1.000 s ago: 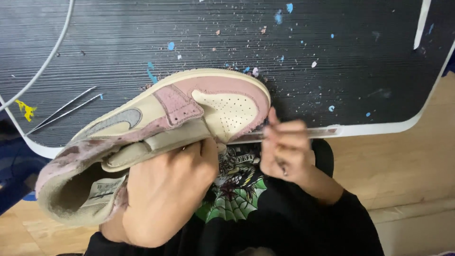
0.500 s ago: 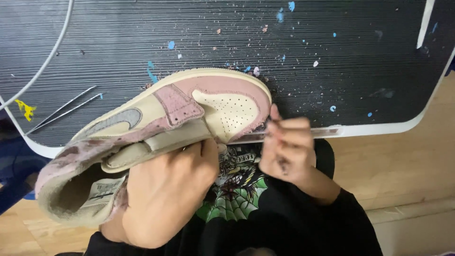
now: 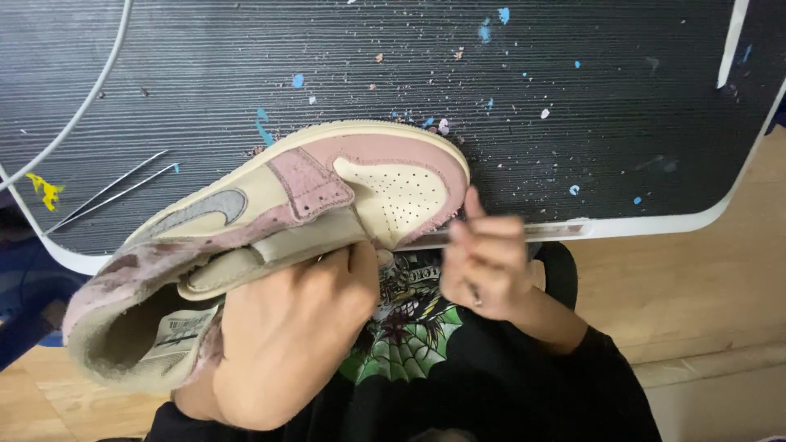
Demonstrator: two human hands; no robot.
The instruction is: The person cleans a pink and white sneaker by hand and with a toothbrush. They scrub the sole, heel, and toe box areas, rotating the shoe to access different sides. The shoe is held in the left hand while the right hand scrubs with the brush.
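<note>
Pink-and-cream high-top sneaker [image 3: 270,237] stayed unmoved over the half-second, held at table [image 3: 655,225] edge
Left hand [image 3: 286,336] grip closed on sneaker; right hand [image 3: 487,262] fingers curled at toe, contents unclear

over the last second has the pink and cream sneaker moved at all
No. The sneaker keeps its place: its toe still sits just over the white edge of the dark table, and the tweezers lie equally far to its left.

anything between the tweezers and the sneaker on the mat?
Head view: only bare ribbed black mat between the tweezers and the sneaker, which the left hand holds; paint flecks lie farther off.
</note>
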